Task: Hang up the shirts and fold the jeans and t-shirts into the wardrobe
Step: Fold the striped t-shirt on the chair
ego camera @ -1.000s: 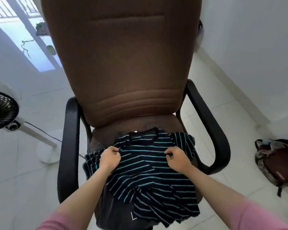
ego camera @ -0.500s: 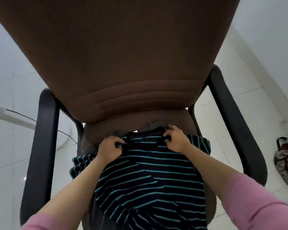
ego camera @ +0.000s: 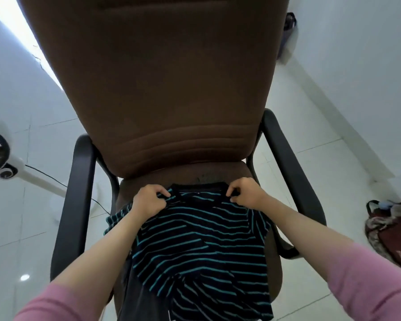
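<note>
Now both hands, left hand (ego camera: 148, 202) and right hand (ego camera: 244, 193), pinch the striped t-shirt (ego camera: 199, 242) at its shoulders.

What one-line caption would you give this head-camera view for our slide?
Both hands, left hand and right hand, pinch the shoulders of a striped t-shirt lying on a brown office chair.

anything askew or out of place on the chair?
The striped t-shirt lies skewed and rumpled on the chair seat, its hem bunched over a dark garment. Both hands, left and right, pinch its shoulders by the collar. Nothing damaged.
</note>
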Available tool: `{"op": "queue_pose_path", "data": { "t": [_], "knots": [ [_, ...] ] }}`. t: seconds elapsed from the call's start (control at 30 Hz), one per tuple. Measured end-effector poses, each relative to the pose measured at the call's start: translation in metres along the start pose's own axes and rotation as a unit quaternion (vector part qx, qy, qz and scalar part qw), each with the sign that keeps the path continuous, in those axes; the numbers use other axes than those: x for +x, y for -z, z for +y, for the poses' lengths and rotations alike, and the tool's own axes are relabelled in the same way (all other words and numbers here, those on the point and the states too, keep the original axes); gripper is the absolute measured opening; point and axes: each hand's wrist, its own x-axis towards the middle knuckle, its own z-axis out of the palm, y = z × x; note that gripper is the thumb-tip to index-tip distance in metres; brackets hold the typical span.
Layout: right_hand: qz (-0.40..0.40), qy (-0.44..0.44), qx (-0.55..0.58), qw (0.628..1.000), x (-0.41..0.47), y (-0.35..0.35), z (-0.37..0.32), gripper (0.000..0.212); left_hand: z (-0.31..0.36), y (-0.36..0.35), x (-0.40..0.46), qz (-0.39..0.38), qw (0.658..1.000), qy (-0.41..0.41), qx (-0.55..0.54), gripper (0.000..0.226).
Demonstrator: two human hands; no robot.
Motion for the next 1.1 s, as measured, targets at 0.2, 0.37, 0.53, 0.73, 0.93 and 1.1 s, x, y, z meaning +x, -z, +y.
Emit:
{"op": "queue_pose_path", "data": {
  "t": [0.2,0.37,0.53,0.73,0.93,1.1],
  "knots": [
    [0.041,0.033,0.009,0.999,-0.085,0.051,-0.034,0.014,0.038,0.024,-0.085,0.153,0.985,-0.020,0.079,0.023],
    [0.104,0.080,-0.006,0.991,-0.184,0.075,-0.070,0.014,0.068,0.038,-0.190,0.194,0.978,-0.062,0.052,0.022],
    [0.170,0.116,-0.058,0.977,-0.276,0.101,-0.095,0.011,0.102,0.050,-0.284,0.261,0.957,-0.125,0.006,0.022],
    [0.246,0.176,-0.053,0.952,-0.365,0.147,-0.120,0.015,0.143,0.072,-0.381,0.335,0.919,-0.209,-0.009,0.022],
    [0.304,0.218,-0.004,0.927,-0.439,0.199,-0.145,0.015,0.191,0.106,-0.453,0.380,0.872,-0.294,-0.092,0.016],
    [0.345,0.230,-0.044,0.909,-0.481,0.230,-0.164,0.015,0.222,0.128,-0.493,0.401,0.840,-0.353,-0.093,0.024]
  ]
}}
